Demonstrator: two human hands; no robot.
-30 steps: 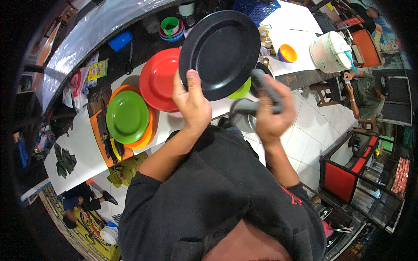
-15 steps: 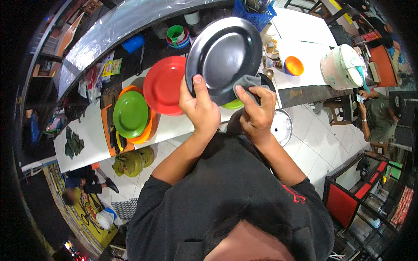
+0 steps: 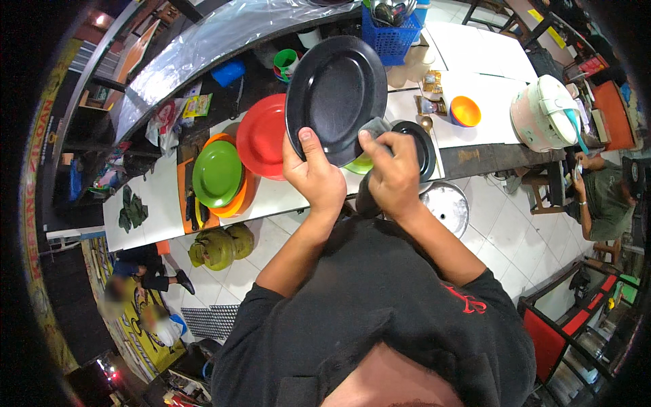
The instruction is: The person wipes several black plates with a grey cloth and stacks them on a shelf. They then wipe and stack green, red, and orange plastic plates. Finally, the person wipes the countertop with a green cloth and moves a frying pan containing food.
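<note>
Head view: the left hand point(image 3: 315, 178) holds a black plate point(image 3: 337, 88) up in the upper middle of the frame, its grip closed on the lower rim with the thumb pressed on the plate's face and the fingers hidden behind. The right hand point(image 3: 393, 173) is closed around a grey cloth point(image 3: 375, 127), which touches the plate's lower right rim.

Below and behind the plate lies a white tabletop point(image 3: 285, 197). On it, left of the hands, a red plate point(image 3: 261, 136) leans against a stack with a green plate point(image 3: 217, 173) on orange ones. A second black plate point(image 3: 417, 146) lies just right of the right hand, and a light green plate peeks out between the two hands. Farther right stand an orange bowl point(image 3: 465, 110) and a pale rice cooker point(image 3: 546, 112); a blue basket point(image 3: 390, 34) of cutlery sits at the top.

To wipe well, I judge the left grip should stay firm at the rim, turning the plate bit by bit, while the cloth sweeps along the rim and then across the middle, with even pressure so the plate does not slip.
</note>
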